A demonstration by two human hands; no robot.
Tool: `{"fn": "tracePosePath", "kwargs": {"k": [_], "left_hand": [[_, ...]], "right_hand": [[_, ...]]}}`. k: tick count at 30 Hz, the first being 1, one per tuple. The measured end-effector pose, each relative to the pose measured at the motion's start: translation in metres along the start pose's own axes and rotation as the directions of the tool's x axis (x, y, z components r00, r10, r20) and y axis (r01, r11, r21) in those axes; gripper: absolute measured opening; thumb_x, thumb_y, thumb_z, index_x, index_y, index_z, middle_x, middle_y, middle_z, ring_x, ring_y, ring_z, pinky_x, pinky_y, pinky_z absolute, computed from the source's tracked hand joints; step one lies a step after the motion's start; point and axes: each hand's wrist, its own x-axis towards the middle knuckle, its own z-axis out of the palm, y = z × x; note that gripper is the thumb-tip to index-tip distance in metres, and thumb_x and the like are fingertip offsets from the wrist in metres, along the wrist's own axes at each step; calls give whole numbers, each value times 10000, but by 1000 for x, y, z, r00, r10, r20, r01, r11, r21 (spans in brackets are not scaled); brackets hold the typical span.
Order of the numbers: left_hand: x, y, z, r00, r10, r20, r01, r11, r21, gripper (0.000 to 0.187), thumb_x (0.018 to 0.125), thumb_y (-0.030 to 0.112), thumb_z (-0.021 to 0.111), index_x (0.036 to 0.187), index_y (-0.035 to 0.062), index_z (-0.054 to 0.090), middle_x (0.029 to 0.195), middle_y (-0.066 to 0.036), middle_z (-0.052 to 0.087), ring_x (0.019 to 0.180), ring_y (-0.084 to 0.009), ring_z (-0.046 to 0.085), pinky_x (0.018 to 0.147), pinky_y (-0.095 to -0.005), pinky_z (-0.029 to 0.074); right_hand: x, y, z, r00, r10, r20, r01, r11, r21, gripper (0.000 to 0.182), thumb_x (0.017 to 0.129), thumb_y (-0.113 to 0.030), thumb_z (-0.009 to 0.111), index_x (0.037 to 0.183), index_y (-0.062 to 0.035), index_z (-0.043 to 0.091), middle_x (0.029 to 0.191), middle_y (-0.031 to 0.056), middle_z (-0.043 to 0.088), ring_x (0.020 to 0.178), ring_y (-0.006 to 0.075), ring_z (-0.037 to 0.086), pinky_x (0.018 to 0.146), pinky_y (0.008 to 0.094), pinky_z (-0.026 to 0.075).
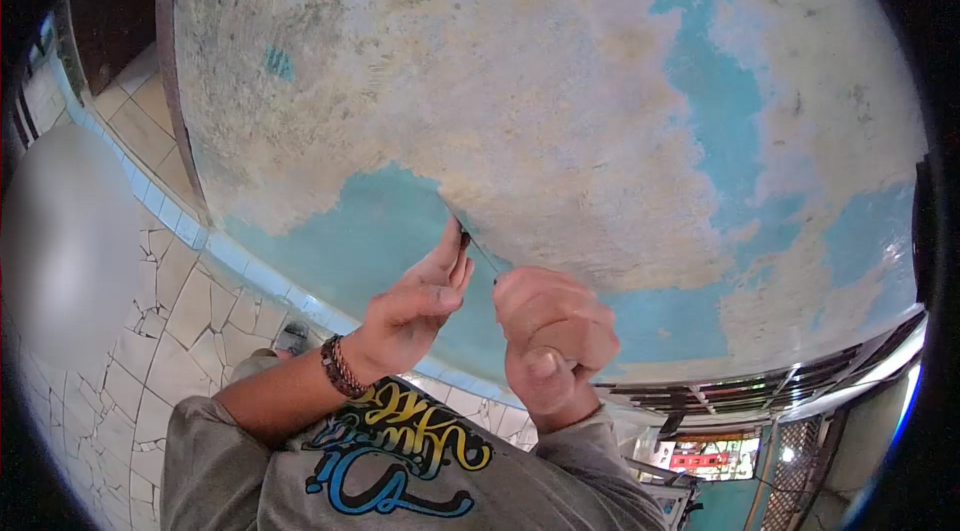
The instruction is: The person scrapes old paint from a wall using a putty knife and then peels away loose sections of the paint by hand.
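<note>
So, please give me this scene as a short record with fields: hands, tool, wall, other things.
left hand: open, fingertips pressed on the wall by the blade tip
right hand: fist closed on the scraper
scraper: thin blade, tip at the paint edge
wall: turquoise paint, large patches peeled to bare plaster
bracelet: on the left wrist
floor: broken-tile mosaic

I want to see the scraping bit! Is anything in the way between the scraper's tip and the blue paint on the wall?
Nothing visible. The right hand grips the scraper, whose thin blade already reaches the paint edge on the wall. The left hand presses beside the blade, not across it.
</note>
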Motion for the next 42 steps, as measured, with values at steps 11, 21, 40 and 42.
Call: {"fn": "tracePosePath", "kwargs": {"k": [11, 21, 40, 42], "left_hand": [[-1, 3, -9, 990, 84, 111, -77, 995, -66, 1016, 820, 205, 574, 1541, -17, -107, 1653, -106, -104, 1518, -182, -85, 1206, -372, -62], [1, 5, -2, 998, 57, -27, -56, 998, 29, 1107, 719, 340, 623, 1566, 16, -12, 1654, -101, 20, 1521, -207, 29, 1213, -365, -8], [-5, -5, -34, 992, 125, 34, -118, 979, -166, 780, 878, 173, 523, 1560, 30, 172, 1658, -56, -72, 1525, -179, -37, 1220, -384, -32], [-6, -3, -34, 989, 144, 38, -137, 979, -147, 752, 892, 188, 517, 1559, 48, 202, 1662, -31, -52, 1525, -164, -24, 1220, -384, -28]], "right_hand": [[3, -4, 3, 999, -41, 19, 43, 991, -129, 277, 908, -227, 640, 729, -53, 521, 663, 108, 597, 521, 237, 553, 498, 415, 476], [6, 12, -2, 995, -92, 25, 91, 996, 23, 153, 773, -83, 650, 696, 21, 568, 662, 113, 582, 590, 292, 609, 614, 427, 544], [5, 10, 5, 996, -22, 83, 25, 999, -38, 124, 770, -89, 647, 722, 6, 582, 707, 133, 606, 598, 298, 603, 638, 433, 536], [7, 1, 7, 997, -52, 56, 58, 993, -99, 130, 776, -91, 646, 718, 6, 581, 706, 133, 604, 594, 293, 599, 635, 429, 535]]}}
